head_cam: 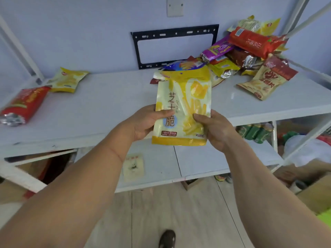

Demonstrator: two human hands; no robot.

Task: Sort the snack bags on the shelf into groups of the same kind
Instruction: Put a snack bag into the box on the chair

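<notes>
I hold a yellow and cream snack bag (186, 97) upright over the front edge of the white shelf (107, 104). My left hand (146, 120) grips its left edge with the thumb on the front. My right hand (213, 127) pinches its lower right side. At the far left of the shelf lie a matching yellow bag (67, 79) and, apart from it, a red bag (25, 104). A mixed pile of snack bags (247, 51) fills the back right: red, purple, yellow and tan ones. A tan chip bag (266, 79) lies at its front.
A black metal bracket (174, 45) hangs on the wall behind the shelf. White frame posts (26, 56) stand at both ends. A lower shelf (197, 161) holds green cans (254, 131) and a small card. Cardboard boxes sit on the floor at the right.
</notes>
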